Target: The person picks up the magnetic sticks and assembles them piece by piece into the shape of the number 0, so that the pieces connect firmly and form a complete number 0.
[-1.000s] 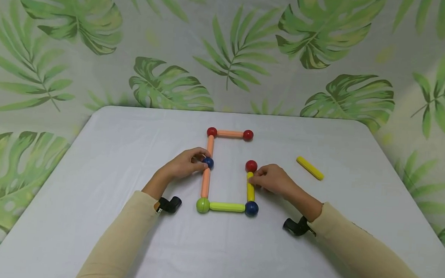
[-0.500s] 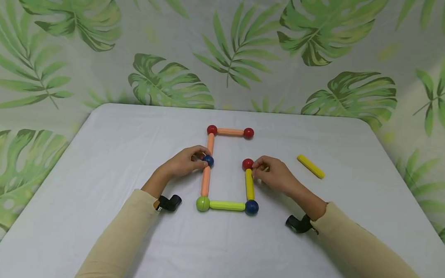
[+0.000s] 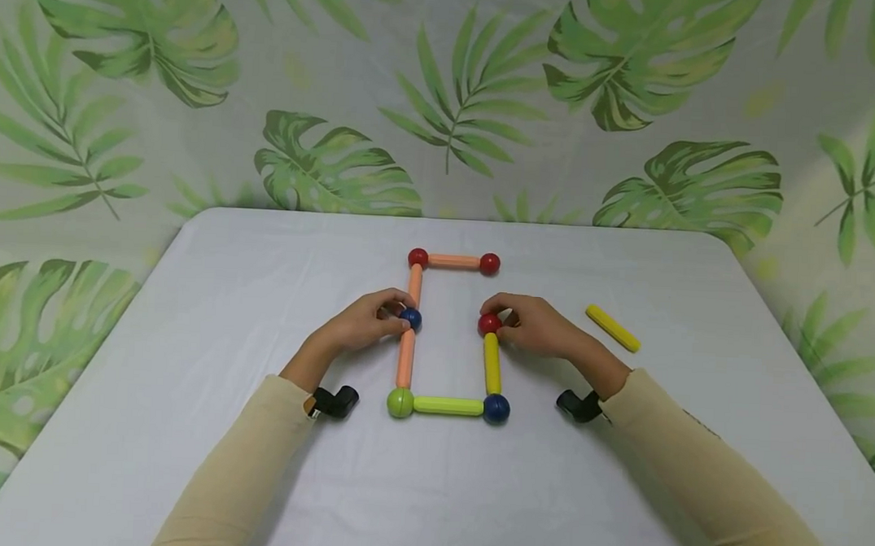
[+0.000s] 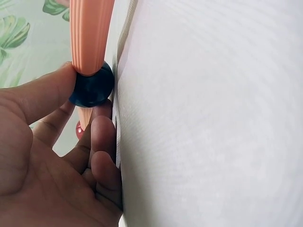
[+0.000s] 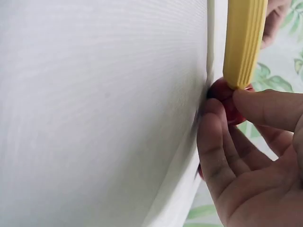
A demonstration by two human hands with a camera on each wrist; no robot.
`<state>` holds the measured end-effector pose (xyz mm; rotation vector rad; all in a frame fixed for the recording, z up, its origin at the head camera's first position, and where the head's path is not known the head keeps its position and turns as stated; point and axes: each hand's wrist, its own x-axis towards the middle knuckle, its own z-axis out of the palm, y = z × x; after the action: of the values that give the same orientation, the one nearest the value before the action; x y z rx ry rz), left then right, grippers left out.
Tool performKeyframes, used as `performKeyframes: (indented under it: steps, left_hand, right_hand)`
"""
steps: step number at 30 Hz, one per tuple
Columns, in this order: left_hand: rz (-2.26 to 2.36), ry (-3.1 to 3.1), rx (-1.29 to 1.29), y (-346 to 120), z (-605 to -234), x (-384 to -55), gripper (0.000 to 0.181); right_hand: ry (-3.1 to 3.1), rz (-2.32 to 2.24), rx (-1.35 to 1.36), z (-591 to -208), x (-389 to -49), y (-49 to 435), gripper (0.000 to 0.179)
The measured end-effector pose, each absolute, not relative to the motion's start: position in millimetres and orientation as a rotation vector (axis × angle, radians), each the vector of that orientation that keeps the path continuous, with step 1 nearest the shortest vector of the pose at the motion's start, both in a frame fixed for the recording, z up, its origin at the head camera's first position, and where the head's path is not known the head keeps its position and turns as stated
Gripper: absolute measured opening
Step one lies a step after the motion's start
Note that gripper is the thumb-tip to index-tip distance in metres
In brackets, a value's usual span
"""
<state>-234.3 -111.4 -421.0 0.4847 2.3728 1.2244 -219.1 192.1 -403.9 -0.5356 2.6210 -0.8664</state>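
Observation:
My left hand [image 3: 368,320] pinches a blue ball [image 4: 94,87] midway up the left side of a stick-and-ball outline on the table. Two orange sticks [image 3: 405,359] meet that ball, one above and one below. Across from it, my right hand [image 3: 534,326] grips a red ball [image 3: 489,324] between thumb and fingers. A yellow stick [image 5: 245,42] runs from this red ball down to a dark blue ball [image 3: 496,409]. Along the bottom, a lime stick [image 3: 448,406] joins that ball to a green ball [image 3: 400,402].
Up top, an orange stick [image 3: 453,261] links two red balls, the right one [image 3: 490,264] standing above my right hand. A loose yellow stick [image 3: 613,328] lies to the right on the white-covered table [image 3: 186,311]. Behind hangs a leaf-print cloth [image 3: 489,88].
My right hand has moved from the yellow stick up to the red ball and now holds it. The ball and the stick's top have shifted slightly left. My left hand stays put.

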Motion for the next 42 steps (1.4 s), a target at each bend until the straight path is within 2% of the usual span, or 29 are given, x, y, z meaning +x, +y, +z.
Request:
performKeyframes:
  steps: [6, 13, 33, 42]
  left_hand:
    - [1.215, 2.386, 0.489, -113, -420, -235, 0.033]
    - [1.220, 2.376, 0.475, -112, -421, -235, 0.033]
    - [1.236, 2.374, 0.477, -113, -423, -235, 0.033]
    - [1.237, 2.366, 0.482, -111, -422, -234, 0.034]
  right_hand:
    - [2.612, -0.917, -0.540, -405, -221, 194, 0.031]
    - [2.613, -0.889, -0.599, -409, -220, 198, 0.042]
    - [2.630, -0.831, -0.653, -411, -223, 199, 0.046]
    - [2.732, -0.774, -0.600, -386, -213, 245, 0.051]
